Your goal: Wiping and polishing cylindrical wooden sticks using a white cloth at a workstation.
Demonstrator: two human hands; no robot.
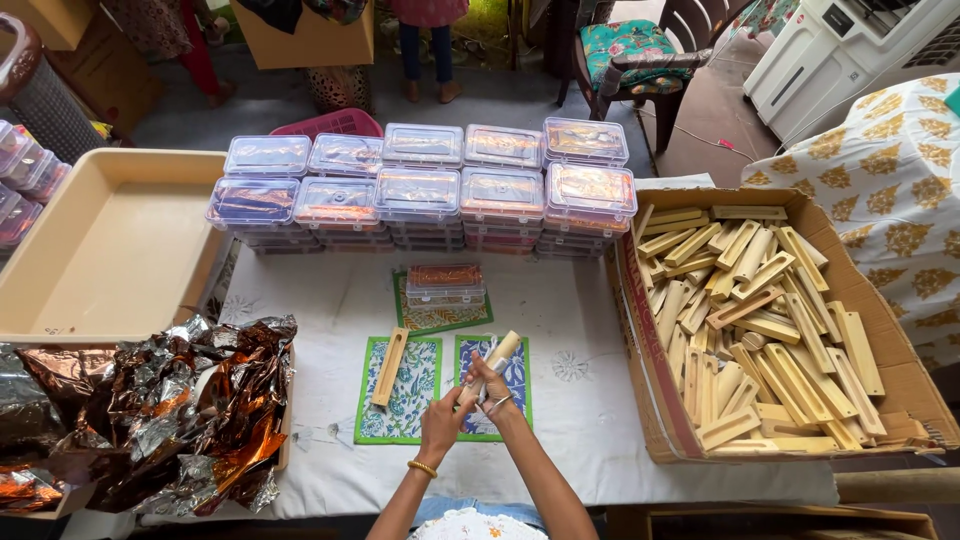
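Cardboard box point(668, 405) on the right was piled with loose wooden blocks point(760, 330), stacked every which way up to the rim. Clear lidded boxes point(420, 190) sat in two stacked rows along the table's far edge; contents were orange-brown, hard to tell more. One more small clear box point(445, 285) stood alone nearer in. Beige tray point(110, 240) on the left was bare inside, with crumpled foil wrappers point(170, 410) heaped just in front of it.

Both hands met over the blue patterned cloth point(512, 385). Left hand point(442, 420) and right hand point(490, 385) both gripped one wooden block point(496, 355), tilted up. Another block point(390, 367) lay on the green cloth point(415, 400) beside. White tablecloth point(580, 420) was open between the cloths and the cardboard box.
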